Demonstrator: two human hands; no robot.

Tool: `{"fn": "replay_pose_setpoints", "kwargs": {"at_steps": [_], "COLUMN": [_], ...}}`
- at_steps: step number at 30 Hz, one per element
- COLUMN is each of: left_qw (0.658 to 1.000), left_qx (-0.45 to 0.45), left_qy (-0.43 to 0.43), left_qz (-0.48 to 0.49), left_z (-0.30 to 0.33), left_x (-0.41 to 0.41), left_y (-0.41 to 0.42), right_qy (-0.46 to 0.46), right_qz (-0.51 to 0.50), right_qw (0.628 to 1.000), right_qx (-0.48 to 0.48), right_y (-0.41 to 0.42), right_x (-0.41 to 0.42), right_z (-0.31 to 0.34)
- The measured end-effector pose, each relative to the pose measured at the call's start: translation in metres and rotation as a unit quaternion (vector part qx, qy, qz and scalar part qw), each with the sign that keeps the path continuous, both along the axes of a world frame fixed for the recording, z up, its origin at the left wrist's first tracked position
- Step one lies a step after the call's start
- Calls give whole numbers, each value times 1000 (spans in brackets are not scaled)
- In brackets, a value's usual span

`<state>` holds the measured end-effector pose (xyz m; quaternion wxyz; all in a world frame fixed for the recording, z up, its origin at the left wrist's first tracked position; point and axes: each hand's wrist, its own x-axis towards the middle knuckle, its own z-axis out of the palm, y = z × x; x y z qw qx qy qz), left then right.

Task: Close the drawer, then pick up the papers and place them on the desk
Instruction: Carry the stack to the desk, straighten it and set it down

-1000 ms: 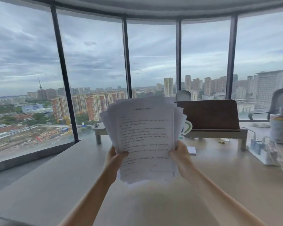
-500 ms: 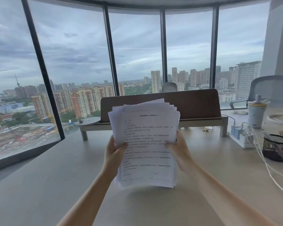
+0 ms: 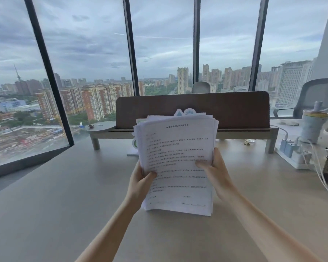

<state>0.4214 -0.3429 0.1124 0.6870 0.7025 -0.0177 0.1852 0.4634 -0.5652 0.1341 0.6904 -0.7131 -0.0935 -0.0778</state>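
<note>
The left hand [image 3: 140, 176] and the right hand [image 3: 214, 167] are both gripping a loosely fanned stack of printed papers [image 3: 176, 163], one hand pinching each side edge with the thumb lying across the front sheet. The stack is being held nearly upright above the bare middle of the counter [image 3: 64, 195]; its bottom edge is hanging close to the surface, though whether it is touching cannot be told. No drawer is showing in this view.

The sheets are splaying at the top corners rather than sitting square, so the main risk is that loosening the grip unevenly lets the inner pages slide out and scatter. Laying the stack flat too quickly could also buckle the lower edge against the counter.

Behind the papers a wooden monitor riser [image 3: 193, 129] is standing, with a small sticker-like card [image 3: 185, 112] peeking above the stack. To the right, a power strip [image 3: 291, 152] with trailing white cables [image 3: 322, 178] and a lidded tumbler [image 3: 313, 123] are sitting near enough that a wide sweep might snag them.
</note>
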Motion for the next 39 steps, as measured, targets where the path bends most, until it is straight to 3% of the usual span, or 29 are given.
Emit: {"fn": "replay_pose_setpoints", "kwargs": {"at_steps": [13,24,31,39], "left_qw": [998,999,999,999], "left_qx": [-22,-24,36,17], "left_qy": [-40,28,-20,-49], "left_qz": [31,13,36,9], "left_z": [2,-28,-16,-32], "left_x": [61,58,61,62], "left_y": [33,30,32,33], "right_qy": [-128,-24,-70,-64], "right_qz": [-8,-4,-40,-14], "right_qw": [991,999,997,998], "right_qx": [-44,23,-4,16], "right_y": [46,47,45,45], "right_x": [57,54,52,53], "right_z": [14,-26,-15,-24]}}
